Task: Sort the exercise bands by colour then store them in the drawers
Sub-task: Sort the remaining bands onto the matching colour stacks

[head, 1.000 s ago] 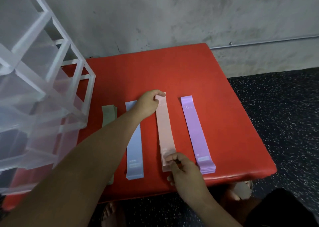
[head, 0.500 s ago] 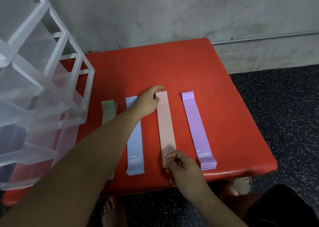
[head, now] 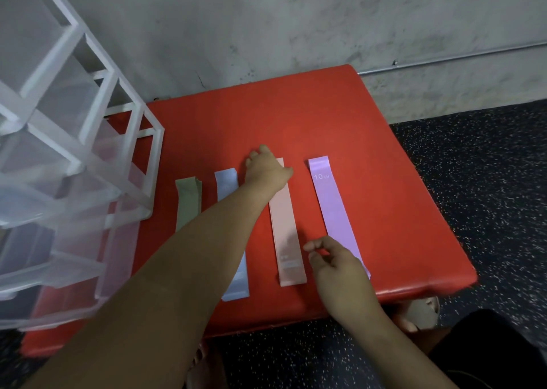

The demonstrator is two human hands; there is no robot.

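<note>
Pink band (head: 285, 226) is covered at the far end by the loose-fingered left hand (head: 266, 171). Nothing is held by the half-curled right hand (head: 337, 270).

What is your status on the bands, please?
Left hand open at pink band far end. Right hand open, empty. Nothing in the way.
</note>
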